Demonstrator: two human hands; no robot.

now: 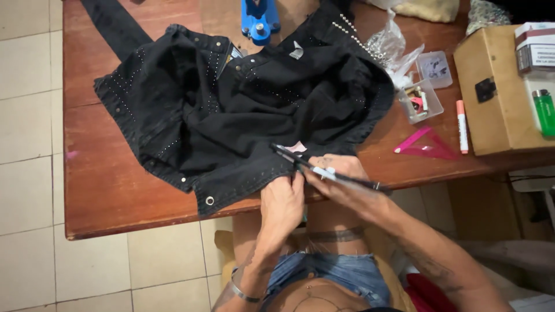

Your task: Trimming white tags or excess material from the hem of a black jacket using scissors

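A black denim jacket dotted with small metal studs lies spread on a reddish wooden table. My left hand presses on the jacket's near hem by the table edge, fingers closed on the cloth. My right hand grips a long thin dark tool whose tip rests on the jacket near a small pink patch. A metal eyelet shows on the hem to the left of my hands.
A blue hand press stands at the table's far side. Right of the jacket lie clear plastic bags, small plastic boxes, a pink triangle ruler, a marker, and a cardboard box with a green lighter.
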